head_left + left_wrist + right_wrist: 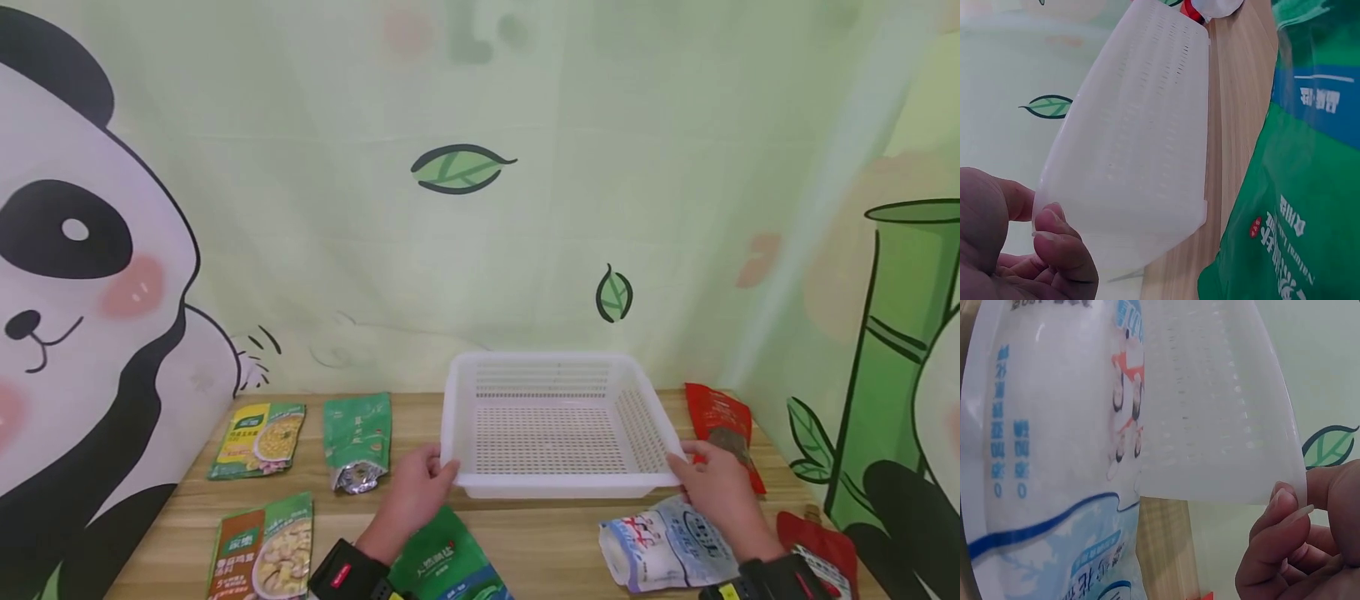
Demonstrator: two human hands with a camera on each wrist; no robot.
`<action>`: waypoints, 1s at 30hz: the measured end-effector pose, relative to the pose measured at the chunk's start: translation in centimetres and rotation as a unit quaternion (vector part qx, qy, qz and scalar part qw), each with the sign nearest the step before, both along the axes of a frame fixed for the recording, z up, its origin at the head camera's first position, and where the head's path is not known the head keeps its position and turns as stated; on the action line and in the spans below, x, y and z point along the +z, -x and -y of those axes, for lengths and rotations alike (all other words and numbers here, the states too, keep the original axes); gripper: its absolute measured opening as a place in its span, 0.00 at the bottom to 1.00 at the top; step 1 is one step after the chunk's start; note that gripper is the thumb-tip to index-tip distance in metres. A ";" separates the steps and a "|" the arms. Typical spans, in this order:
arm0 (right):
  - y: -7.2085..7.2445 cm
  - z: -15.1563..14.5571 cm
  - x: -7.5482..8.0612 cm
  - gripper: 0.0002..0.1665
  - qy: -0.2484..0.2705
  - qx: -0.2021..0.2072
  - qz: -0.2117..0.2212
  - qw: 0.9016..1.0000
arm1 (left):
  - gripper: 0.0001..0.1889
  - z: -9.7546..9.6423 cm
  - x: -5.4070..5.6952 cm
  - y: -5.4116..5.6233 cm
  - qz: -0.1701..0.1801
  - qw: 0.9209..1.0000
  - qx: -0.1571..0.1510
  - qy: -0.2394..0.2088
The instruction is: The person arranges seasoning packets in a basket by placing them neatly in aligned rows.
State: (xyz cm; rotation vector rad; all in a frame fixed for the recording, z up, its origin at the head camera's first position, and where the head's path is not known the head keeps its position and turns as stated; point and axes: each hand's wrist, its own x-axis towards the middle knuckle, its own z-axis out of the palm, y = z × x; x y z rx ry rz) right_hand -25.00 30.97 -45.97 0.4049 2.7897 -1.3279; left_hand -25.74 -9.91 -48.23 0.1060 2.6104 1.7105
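A white perforated plastic basket (pixel 573 483) stands at the back middle of the wooden table, its inside bare. My left hand (pixel 417 493) pinches its left front rim between thumb and fingers; in the left wrist view the fingertips (pixel 1054 215) curl at the rim. At the right front corner my right hand (pixel 716 483) grips the rim the same way, the basket's outer wall (pixel 1222 425) showing in the right wrist view. Below the left hand lies a green salt packet (pixel 450 558). A white and blue packet (pixel 667 546) lies beside the right hand.
On the left lie a yellow-green soup packet (pixel 258 440), a green foil-ended pouch (pixel 358 437) and a brown-green soup packet (pixel 262 550). At right are a red bag (pixel 716 412), partly behind the right hand, and a red spouted pouch (pixel 821 546). A printed cloth backdrop (pixel 337 250) rises behind the table.
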 end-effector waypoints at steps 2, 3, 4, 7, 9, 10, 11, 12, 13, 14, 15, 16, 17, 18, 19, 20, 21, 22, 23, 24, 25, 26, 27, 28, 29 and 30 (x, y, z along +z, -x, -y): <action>0.0 0.3 0.0 0.34 0.003 0.000 -0.001 1.000 | 0.22 0.2 0.0 0.0 -0.003 1.000 0.007 0.009; -0.1 0.5 0.0 0.34 0.005 -0.001 -0.001 1.000 | 0.22 0.4 0.1 -0.1 -0.005 1.000 0.012 0.015; -0.1 0.7 -0.1 0.34 0.010 -0.003 0.001 1.000 | 0.22 0.5 0.1 -0.1 -0.008 1.000 0.015 0.021; -0.2 1.3 0.0 0.35 0.018 -0.005 0.006 1.000 | 0.22 1.0 0.1 -0.2 -0.005 0.999 0.024 0.028; -0.2 1.7 0.0 0.35 0.021 -0.003 0.006 1.000 | 0.22 1.4 0.2 -0.3 -0.002 0.999 0.026 0.026; -0.2 1.9 0.0 0.36 0.021 -0.001 0.006 1.000 | 0.22 1.6 0.2 -0.3 0.000 0.999 0.026 0.021; -0.2 2.1 0.0 0.36 0.019 0.002 0.004 1.000 | 0.22 1.8 0.2 -0.3 0.004 1.000 0.026 0.016; -0.2 2.3 0.0 0.36 0.018 0.004 0.004 1.000 | 0.22 2.1 0.2 -0.3 0.005 1.000 0.028 0.013; -0.2 2.5 0.0 0.37 0.019 0.006 0.004 1.000 | 0.22 2.3 0.2 -0.4 0.008 0.999 0.030 0.011; -0.2 2.7 -0.1 0.37 0.018 0.008 0.003 1.000 | 0.22 2.5 0.2 -0.4 0.011 0.999 0.032 0.008; -0.2 2.9 -0.1 0.37 0.017 0.009 0.002 1.000 | 0.22 2.7 0.1 -0.4 0.013 0.999 0.034 0.007; -0.2 3.1 -0.2 0.37 0.019 0.010 0.003 1.000 | 0.22 2.9 0.1 -0.4 0.015 0.999 0.036 0.006; -0.3 3.2 -0.3 0.36 0.024 0.009 0.003 1.000 | 0.22 3.1 0.0 -0.5 0.018 0.999 0.038 0.004; -0.3 3.4 -0.4 0.36 0.026 0.010 0.003 1.000 | 0.21 3.2 0.0 -0.5 0.021 0.999 0.041 0.003; -0.3 3.5 -0.4 0.36 0.028 0.011 0.001 1.000 | 0.21 3.4 0.0 -0.5 0.022 0.999 0.042 0.001; -0.3 3.6 -0.5 0.36 0.029 0.012 -0.001 1.000 | 0.21 3.5 -0.1 -0.5 0.023 0.999 0.044 0.001; -0.3 3.8 -0.6 0.36 0.028 0.014 -0.003 1.000 | 0.20 3.7 -0.1 -0.5 0.023 0.999 0.047 0.001; -0.2 3.9 -0.6 0.36 0.029 0.015 -0.005 0.999 | 0.19 3.8 -0.1 -0.5 0.022 0.999 0.049 0.001; -0.2 4.0 -0.6 0.36 0.029 0.017 -0.008 0.999 | 0.19 3.9 -0.1 -0.5 0.022 0.998 0.052 0.004; -0.1 4.2 -0.6 0.36 0.027 0.020 -0.013 0.999 | 0.19 4.1 -0.1 -0.5 0.021 0.998 0.054 0.007; -0.1 4.3 -0.6 0.36 0.027 0.021 -0.014 0.999 | 0.19 4.2 0.0 -0.5 0.018 0.998 0.056 0.012; 0.0 4.4 -0.6 0.36 0.027 0.021 -0.015 0.999 | 0.19 4.3 0.0 -0.5 0.020 0.998 0.058 0.015; 0.0 4.5 -0.6 0.36 0.027 0.020 -0.015 0.999 | 0.20 4.4 0.0 -0.5 0.019 0.998 0.059 0.017; 0.0 4.6 -0.6 0.36 0.028 0.019 -0.015 0.999 | 0.21 4.5 0.1 -0.5 0.020 0.998 0.060 0.019; 0.0 4.6 -0.7 0.36 0.028 0.018 -0.014 0.999 | 0.21 4.6 0.2 -0.5 0.022 0.998 0.061 0.022; 0.0 4.7 -0.7 0.36 0.030 0.017 -0.016 0.999 | 0.22 4.6 0.2 -0.5 0.024 0.997 0.062 0.023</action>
